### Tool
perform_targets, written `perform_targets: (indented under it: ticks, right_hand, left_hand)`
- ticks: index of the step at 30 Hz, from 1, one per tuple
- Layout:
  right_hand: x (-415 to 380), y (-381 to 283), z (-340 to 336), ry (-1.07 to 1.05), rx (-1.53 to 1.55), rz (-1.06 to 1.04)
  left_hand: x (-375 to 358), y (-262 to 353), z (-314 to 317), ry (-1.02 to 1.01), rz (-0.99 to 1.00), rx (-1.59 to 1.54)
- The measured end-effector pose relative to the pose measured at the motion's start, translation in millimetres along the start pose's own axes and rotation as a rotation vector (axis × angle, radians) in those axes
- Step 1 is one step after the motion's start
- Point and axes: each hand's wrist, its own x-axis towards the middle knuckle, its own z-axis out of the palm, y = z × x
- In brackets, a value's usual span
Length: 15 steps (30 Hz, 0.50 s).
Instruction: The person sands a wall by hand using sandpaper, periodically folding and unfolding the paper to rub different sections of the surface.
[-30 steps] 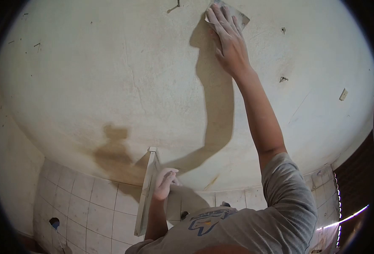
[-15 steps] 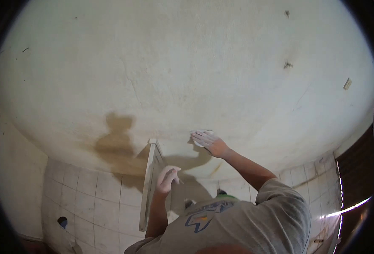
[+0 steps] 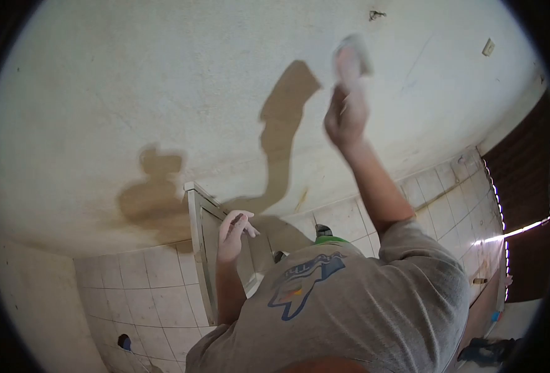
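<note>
My right hand is raised in front of the pale wall, its fingers closed on a whitish-grey pad that motion smears, so I cannot tell its exact kind. Pale dust coats the fingers. Lower down, my left hand hangs beside a light framed panel, dusty too, with loosely bent fingers apart and no object gripped. The panel stands on edge against the wall, left of my body. Shadows of my head and raised arm fall across the wall.
Pale tiles run below the wall, with a dark hole at lower left. A small outlet plate sits on the wall at upper right. Dark sheeting with bright gaps hangs on the right. Dark items lie at lower right.
My right hand has come off the low part of the wall and swung upward with the pad. My left hand has shifted slightly up and left in view. The whole view has tilted.
</note>
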Motion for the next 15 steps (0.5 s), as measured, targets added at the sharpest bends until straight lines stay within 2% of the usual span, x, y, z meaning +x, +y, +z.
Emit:
perform_targets:
  ticks: [1,3,6,7,9,13,15]
  right_hand:
    - [31,13,-6,0.119,0.02,-0.079]
    - [79,26,-20,0.179,-0.148,-0.251]
    - [62,73,-8,-0.031,-0.037,-0.076]
    - [37,86,3,-0.116,-0.08,-0.063]
    - [-43,104,14,-0.098,-0.174,-0.043]
    - [-237,111,-3,-0.28,-0.266,0.18]
    - [-290,92,-21,-0.427,-0.249,0.367]
  left_hand:
    - [2,3,3,-0.003,-0.02,0.018]
    - [8,13,9,-0.007,-0.045,0.054]
    - [15,22,20,-0.016,-0.025,0.063]
    - [18,23,24,-0.025,-0.02,0.063]
    - [19,24,30,-0.044,-0.019,0.063]
    - [16,20,39,-0.072,-0.078,0.02]
    - [18,9,34,-0.096,-0.098,0.01]
